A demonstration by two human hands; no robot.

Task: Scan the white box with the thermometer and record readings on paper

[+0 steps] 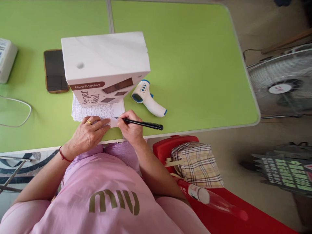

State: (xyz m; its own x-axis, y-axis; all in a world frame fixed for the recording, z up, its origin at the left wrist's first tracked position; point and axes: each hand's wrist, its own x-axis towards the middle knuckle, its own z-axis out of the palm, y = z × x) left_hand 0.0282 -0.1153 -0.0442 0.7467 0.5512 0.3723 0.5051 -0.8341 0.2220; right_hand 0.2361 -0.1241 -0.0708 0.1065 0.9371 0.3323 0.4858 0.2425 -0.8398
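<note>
My right hand (131, 127) grips a black pen (148, 124), its tip at the paper's right side. Lines of small handwriting cover much of the white paper (97, 112), which lies at the table's near edge. Resting flat on the paper's lower part is my left hand (91, 130), fingers stretched toward the pen tip, a gold ring on one finger. A white NutriMotion box (104, 58) stands over the paper's far part and hides it. To the right of the box lies a white and blue infrared thermometer (148, 99).
A phone (55, 71) lies left of the box on the green table (190, 65). Farther left are a white cable (30, 112) and a white container (7, 60). Beside me, a red seat (209, 214) holds a plaid bag (195, 162) and a plastic bottle (209, 198). A fan (280, 84) stands right.
</note>
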